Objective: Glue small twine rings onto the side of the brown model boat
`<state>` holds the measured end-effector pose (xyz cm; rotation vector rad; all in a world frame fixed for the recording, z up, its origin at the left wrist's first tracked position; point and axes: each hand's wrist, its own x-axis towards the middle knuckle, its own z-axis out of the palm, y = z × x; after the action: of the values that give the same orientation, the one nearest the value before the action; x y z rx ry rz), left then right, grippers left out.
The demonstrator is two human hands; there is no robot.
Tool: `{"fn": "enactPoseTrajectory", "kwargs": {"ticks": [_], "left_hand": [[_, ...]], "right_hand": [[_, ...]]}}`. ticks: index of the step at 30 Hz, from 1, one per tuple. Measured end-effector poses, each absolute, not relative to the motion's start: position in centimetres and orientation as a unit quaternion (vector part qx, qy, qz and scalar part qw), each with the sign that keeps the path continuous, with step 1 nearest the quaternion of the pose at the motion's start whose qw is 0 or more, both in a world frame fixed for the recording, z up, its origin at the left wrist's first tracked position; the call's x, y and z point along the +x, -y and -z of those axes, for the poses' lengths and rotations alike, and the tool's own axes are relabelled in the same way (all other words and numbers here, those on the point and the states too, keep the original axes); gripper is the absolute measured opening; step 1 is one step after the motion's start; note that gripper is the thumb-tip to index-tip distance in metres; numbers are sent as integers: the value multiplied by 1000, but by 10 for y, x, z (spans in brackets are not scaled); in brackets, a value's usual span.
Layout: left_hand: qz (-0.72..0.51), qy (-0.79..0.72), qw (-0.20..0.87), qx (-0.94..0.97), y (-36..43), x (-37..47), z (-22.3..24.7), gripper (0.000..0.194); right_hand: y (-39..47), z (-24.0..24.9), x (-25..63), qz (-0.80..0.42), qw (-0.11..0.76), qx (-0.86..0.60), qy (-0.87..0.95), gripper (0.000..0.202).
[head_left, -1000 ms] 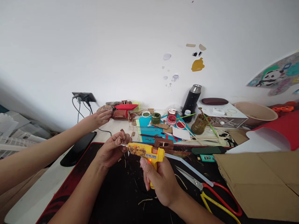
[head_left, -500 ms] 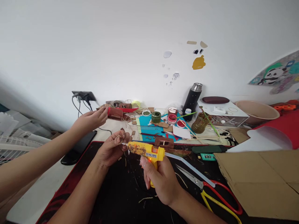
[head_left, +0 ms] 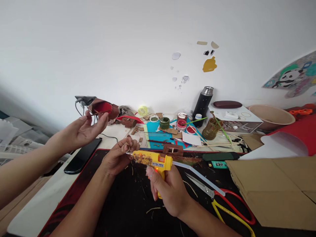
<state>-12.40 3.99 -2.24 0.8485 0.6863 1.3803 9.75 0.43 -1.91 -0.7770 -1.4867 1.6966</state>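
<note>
My right hand (head_left: 170, 189) is wrapped round the handle of a yellow glue gun (head_left: 150, 160), whose small light glows red-orange. A clear glue stick (head_left: 195, 172) sticks out of its back end. The nozzle points left and meets the fingertips of my left hand (head_left: 118, 156). Those fingers are pinched on a small piece of tan twine (head_left: 126, 147), partly hidden by them. A brown miniature piece with an opening (head_left: 173, 150) lies just behind the gun.
Another person's hand (head_left: 84, 130) holds a brown and red cylinder (head_left: 103, 108) at the left. Scissors (head_left: 209, 191) and cardboard (head_left: 274, 191) lie at the right. Paint jars (head_left: 164, 123), a black flask (head_left: 203, 102) and a phone (head_left: 82, 158) stand or lie around.
The other person's hand has moved left and turned, lifting the brown and red cylinder from the table's back. The glue gun has shifted slightly left; my left hand is nearly unchanged.
</note>
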Motion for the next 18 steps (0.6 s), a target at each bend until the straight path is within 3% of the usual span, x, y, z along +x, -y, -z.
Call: {"fn": "enactPoseTrajectory", "kwargs": {"ticks": [18], "left_hand": [[-595,-277,652,380,-40,-127,26,36]], "right_hand": [[-4,18,98,-645,369,-308,594,67]]}}
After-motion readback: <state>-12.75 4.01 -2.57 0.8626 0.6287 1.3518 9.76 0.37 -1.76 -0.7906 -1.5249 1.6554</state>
